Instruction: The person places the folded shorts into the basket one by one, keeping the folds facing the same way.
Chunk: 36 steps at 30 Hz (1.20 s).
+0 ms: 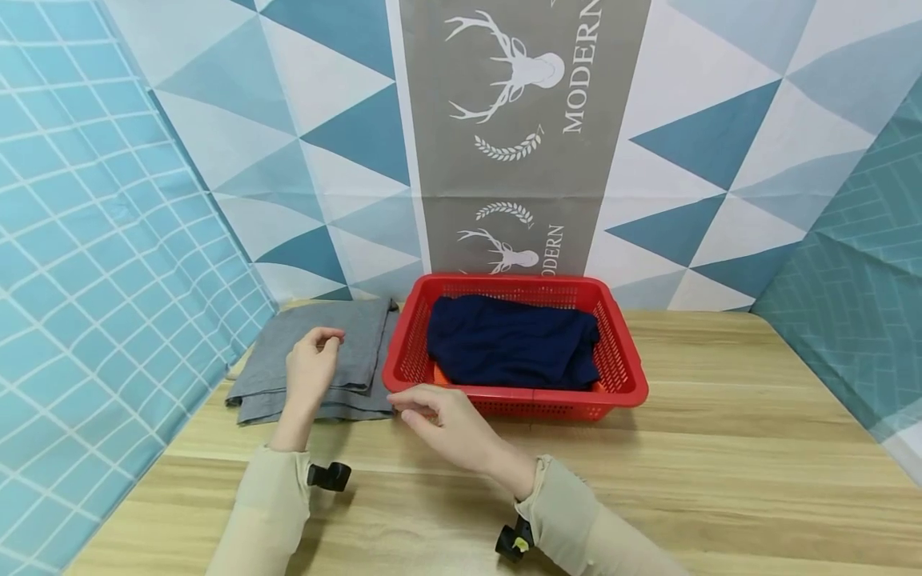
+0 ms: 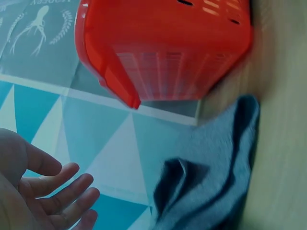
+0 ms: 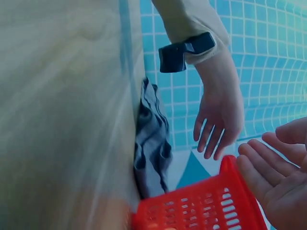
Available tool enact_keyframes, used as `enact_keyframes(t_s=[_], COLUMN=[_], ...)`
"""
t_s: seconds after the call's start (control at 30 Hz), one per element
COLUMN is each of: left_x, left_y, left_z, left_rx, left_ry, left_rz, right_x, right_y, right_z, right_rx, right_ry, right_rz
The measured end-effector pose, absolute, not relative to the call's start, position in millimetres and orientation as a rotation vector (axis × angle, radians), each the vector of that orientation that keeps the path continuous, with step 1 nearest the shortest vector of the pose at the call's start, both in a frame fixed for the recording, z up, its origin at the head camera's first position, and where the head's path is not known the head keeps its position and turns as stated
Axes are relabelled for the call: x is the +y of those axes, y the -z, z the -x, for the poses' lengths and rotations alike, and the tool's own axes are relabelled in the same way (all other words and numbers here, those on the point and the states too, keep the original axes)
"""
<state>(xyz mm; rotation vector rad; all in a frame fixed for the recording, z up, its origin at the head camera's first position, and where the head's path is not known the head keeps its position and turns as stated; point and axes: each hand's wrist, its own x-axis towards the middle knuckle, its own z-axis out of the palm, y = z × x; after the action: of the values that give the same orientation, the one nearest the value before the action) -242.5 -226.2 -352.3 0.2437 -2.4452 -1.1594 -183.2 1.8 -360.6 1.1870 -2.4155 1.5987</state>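
A folded grey cloth lies on the table at the left. Above it hovers my left hand, its fingers loosely bent around nothing; the left wrist view shows this hand with its palm bare. My right hand is in front of the near left corner of a red basket, fingers extended and holding nothing. In the right wrist view the right hand overlaps the basket's rim. Dark navy folded fabric rests inside the basket, with bits of orange showing beneath it.
The wooden table extends to the right of the basket. A patterned backdrop stands behind, and a blue tiled-print sheet borders the left side. Each wrist wears a black camera mount.
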Motion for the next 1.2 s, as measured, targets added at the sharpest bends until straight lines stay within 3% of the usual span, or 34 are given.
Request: enact_keyframes(t_s=[0.5,1.2], left_x=[-259,-327], left_y=[368,392], left_z=[232,244], left_rx=[-2.500,-2.709], left_ry=[1.084,0.988], left_rz=[-0.321,-0.654], right_x=[-24,-92], right_y=[379,401], right_z=[182,198], right_rx=[-2.755,-2.945], right_ry=[-1.192,-1.442], right_rz=[-1.184,-0.740])
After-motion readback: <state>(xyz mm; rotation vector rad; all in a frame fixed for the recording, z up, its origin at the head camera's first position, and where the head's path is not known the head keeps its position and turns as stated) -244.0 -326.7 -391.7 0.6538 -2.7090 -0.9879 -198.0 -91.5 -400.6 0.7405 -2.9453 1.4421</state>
